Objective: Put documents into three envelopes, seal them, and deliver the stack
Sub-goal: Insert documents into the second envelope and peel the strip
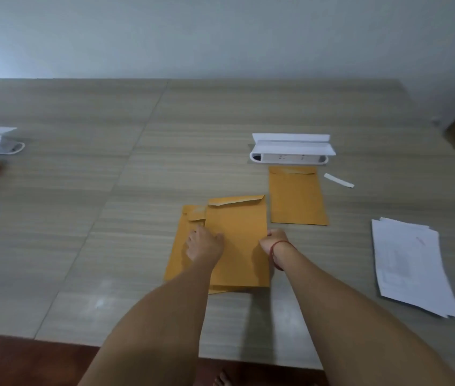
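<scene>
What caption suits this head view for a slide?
Left hand on overlapping brown envelopes, right hand at their edge; white papers aside.

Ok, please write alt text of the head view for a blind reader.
A person's left hand presses on the top envelope, lying over a lower envelope on a table, while the right hand holds its right edge. A third envelope, a white paper stack and a white tray lie nearby.
</scene>
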{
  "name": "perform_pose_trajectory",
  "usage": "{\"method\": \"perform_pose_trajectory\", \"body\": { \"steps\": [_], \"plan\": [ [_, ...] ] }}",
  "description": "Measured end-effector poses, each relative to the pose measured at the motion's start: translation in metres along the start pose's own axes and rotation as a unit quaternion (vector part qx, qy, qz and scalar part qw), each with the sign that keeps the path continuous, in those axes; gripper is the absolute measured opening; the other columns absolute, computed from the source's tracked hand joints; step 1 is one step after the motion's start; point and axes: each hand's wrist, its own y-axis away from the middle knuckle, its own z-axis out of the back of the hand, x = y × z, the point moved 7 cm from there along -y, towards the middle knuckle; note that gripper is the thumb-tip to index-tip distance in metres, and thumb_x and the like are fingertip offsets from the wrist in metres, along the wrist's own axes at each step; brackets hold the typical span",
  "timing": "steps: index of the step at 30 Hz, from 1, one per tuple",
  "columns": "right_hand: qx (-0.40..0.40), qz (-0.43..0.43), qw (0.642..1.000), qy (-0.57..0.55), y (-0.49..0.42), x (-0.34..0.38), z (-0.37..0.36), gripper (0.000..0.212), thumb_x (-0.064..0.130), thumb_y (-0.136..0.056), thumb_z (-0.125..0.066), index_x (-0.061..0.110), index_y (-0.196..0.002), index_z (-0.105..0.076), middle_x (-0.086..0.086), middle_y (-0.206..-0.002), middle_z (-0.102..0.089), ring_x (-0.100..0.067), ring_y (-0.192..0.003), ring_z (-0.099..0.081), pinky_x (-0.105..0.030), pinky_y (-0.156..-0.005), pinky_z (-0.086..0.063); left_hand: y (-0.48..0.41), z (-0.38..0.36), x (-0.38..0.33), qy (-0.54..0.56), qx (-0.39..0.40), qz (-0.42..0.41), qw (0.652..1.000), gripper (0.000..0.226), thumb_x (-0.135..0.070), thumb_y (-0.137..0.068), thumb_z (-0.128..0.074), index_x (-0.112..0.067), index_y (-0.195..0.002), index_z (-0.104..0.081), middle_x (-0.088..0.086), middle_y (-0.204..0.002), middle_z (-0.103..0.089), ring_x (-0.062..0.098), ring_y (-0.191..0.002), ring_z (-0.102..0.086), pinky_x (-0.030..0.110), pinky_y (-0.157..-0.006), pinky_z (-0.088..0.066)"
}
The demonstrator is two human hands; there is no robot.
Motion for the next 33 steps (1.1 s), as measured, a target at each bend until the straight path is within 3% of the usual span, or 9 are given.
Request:
{"method": "perform_pose_trajectory", "body": {
  "steps": [3,5,7,11,16,20,25,30,33],
  "plan": [
    [-0.015,-0.012,1.000,0.002,-0.002,-0.018,0.033,0.035,-0.004,-0.089,-0.040,0.018,-0.063,-0.032,-0.002,-0.064,-0.033,-0.016,-0.055,-0.032,-0.025,-0.049,-0.030,0.017,-0.018,-0.024,0.018,0.019,-0.012,1.000,0.046,-0.034,-0.096,-0.052,-0.006,-0.131,-0.041,0.014,-0.137,-0.040,0.034,-0.125,-0.045,0.042,-0.097,-0.042],
    [-0.017,-0.025,1.000,-0.007,-0.002,-0.031,0.050,0.021,-0.002,-0.090,-0.043,0.012,-0.074,-0.046,-0.005,-0.072,-0.044,-0.018,-0.061,-0.042,-0.027,-0.061,-0.039,0.025,-0.032,-0.035,0.020,0.034,-0.018,0.999,0.045,-0.032,-0.096,-0.051,-0.004,-0.130,-0.040,0.015,-0.135,-0.042,0.035,-0.121,-0.049,0.042,-0.094,-0.044],
    [-0.012,-0.039,0.999,-0.017,-0.002,-0.045,0.065,0.018,0.000,-0.092,-0.046,0.012,-0.078,-0.046,-0.006,-0.078,-0.046,-0.018,-0.066,-0.046,-0.030,-0.072,-0.040,0.031,-0.050,-0.045,0.023,0.049,-0.030,0.998,0.046,-0.029,-0.096,-0.051,-0.002,-0.130,-0.038,0.018,-0.136,-0.044,0.036,-0.121,-0.050,0.043,-0.096,-0.047],
    [-0.061,-0.055,0.997,0.009,-0.008,-0.076,0.101,0.011,-0.001,-0.092,-0.042,0.007,-0.098,-0.048,-0.008,-0.080,-0.045,-0.021,-0.075,-0.049,-0.029,-0.072,-0.041,0.050,-0.089,-0.064,0.019,0.072,-0.034,0.997,0.046,-0.028,-0.096,-0.051,-0.002,-0.131,-0.037,0.017,-0.136,-0.045,0.036,-0.122,-0.050,0.043,-0.096,-0.047],
    [-0.092,-0.079,0.992,0.039,-0.015,-0.114,0.141,0.013,-0.004,-0.089,-0.047,0.007,-0.083,-0.050,-0.006,-0.071,-0.046,-0.019,-0.064,-0.048,-0.027,-0.068,-0.041,0.070,-0.137,-0.079,0.004,0.083,-0.043,0.996,0.045,-0.034,-0.093,-0.055,-0.005,-0.126,-0.041,0.014,-0.131,-0.049,0.033,-0.120,-0.050,0.043,-0.096,-0.048],
    [-0.108,-0.085,0.987,0.087,-0.021,-0.132,0.159,0.012,0.000,-0.088,-0.053,0.008,-0.081,-0.057,-0.010,-0.090,-0.059,-0.026,-0.087,-0.063,-0.028,-0.068,-0.045,0.083,-0.156,-0.085,-0.061,0.044,-0.025,0.997,0.047,-0.037,-0.089,-0.060,-0.007,-0.123,-0.043,0.013,-0.129,-0.047,0.031,-0.122,-0.047,0.041,-0.098,-0.044],
    [-0.135,0.022,0.969,0.206,-0.031,-0.121,0.172,0.021,0.004,-0.085,-0.056,0.011,-0.103,-0.063,-0.008,-0.109,-0.060,-0.027,-0.099,-0.062,-0.032,-0.077,-0.051,0.090,-0.158,-0.094,-0.128,-0.020,-0.029,0.991,0.053,-0.038,-0.082,-0.065,-0.011,-0.122,-0.043,0.011,-0.127,-0.042,0.029,-0.123,-0.042,0.039,-0.103,-0.038],
    [-0.086,0.142,0.953,0.254,-0.040,-0.110,0.154,0.021,0.007,-0.091,-0.055,0.015,-0.109,-0.062,-0.007,-0.114,-0.059,-0.024,-0.102,-0.060,-0.031,-0.087,-0.051,0.090,-0.172,-0.113,-0.114,-0.010,-0.167,0.979,0.032,-0.027,-0.090,-0.056,-0.013,-0.118,-0.050,0.007,-0.122,-0.048,0.025,-0.116,-0.046,0.037,-0.097,-0.043],
    [-0.078,0.185,0.940,0.275,-0.045,-0.097,0.148,0.026,0.007,-0.093,-0.049,0.017,-0.115,-0.059,-0.008,-0.118,-0.056,-0.027,-0.109,-0.056,-0.037,-0.093,-0.050,0.087,-0.180,-0.123,-0.126,0.005,-0.214,0.969,0.040,-0.028,-0.093,-0.055,-0.016,-0.130,-0.045,0.006,-0.127,-0.048,0.024,-0.119,-0.046,0.037,-0.099,-0.043]
  ]
}}
